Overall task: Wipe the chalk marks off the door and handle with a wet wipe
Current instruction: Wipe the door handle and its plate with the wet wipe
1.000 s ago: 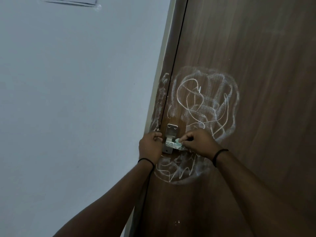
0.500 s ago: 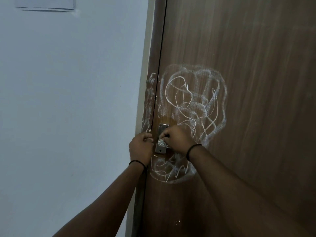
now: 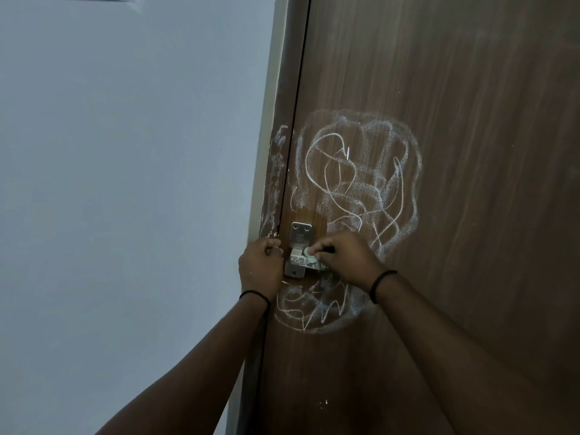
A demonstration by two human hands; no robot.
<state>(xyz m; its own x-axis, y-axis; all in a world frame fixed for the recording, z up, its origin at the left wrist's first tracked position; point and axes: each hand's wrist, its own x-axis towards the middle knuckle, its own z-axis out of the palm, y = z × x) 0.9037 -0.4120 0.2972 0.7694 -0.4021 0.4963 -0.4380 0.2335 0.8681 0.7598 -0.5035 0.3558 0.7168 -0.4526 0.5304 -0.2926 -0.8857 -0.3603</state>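
1. Dark brown wood-grain door (image 3: 455, 120): fills the right part of the head view. It adjoins a brown door frame (image 3: 282, 152) and a pale grey wall (image 3: 125, 183) on the left.
2. White chalk scribbles (image 3: 361, 177): looped lines and smudges lie above the handle area. A second patch lies just below it. Fainter smears mark the frame.
3. Silver metal handle plate (image 3: 299, 243): mounted near the door's left edge, between the two hands. Its upper part is exposed, and faint chalk lines show on its lower part.
4. Left hand (image 3: 262, 265): grip curled into a fist at the door edge, just beside the plate. Whether it holds anything cannot be told.
5. Right hand (image 3: 345, 259): grip clamped on a crumpled pale green wet wipe (image 3: 310, 260), which is pressed against the handle.
6. Thin black wristbands: one on each wrist.
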